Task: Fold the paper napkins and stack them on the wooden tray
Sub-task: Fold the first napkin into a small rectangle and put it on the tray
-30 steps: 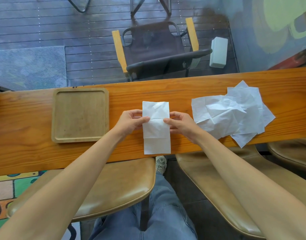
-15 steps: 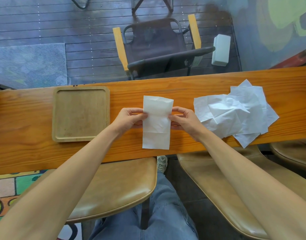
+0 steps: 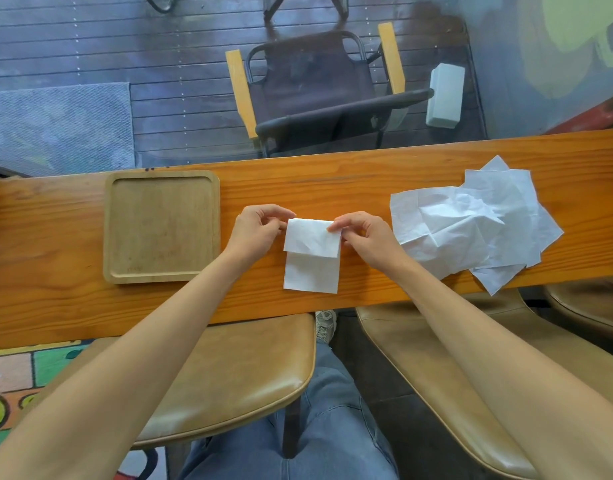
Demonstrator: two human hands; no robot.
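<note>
Napkin between both hands' fingers

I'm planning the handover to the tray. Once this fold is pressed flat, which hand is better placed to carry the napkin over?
Left. The left hand pinches the napkin on the side nearest the wooden tray, with bare table between. The right hand sits beside the unfolded pile.

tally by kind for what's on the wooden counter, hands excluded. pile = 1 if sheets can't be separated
Wooden tray: 1
Napkin being folded: 1
Pile of unfolded napkins: 1 (sheets overlap, exact number unclear)
Total: 3
</note>
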